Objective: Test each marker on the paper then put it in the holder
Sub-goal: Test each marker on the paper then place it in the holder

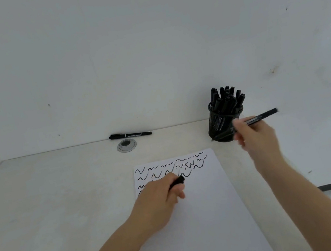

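Matt white paper [198,219]; black wire-mesh metal holder [224,126]; smooth pale matt table [51,200]; black plastic markers [227,97].

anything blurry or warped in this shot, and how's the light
Head view: the right hand and its marker are smeared by motion blur; the left hand is slightly soft; the holder and paper are sharp. Wide-angle bends the desk edges. Light is soft and even, with faint shadows and no glare.
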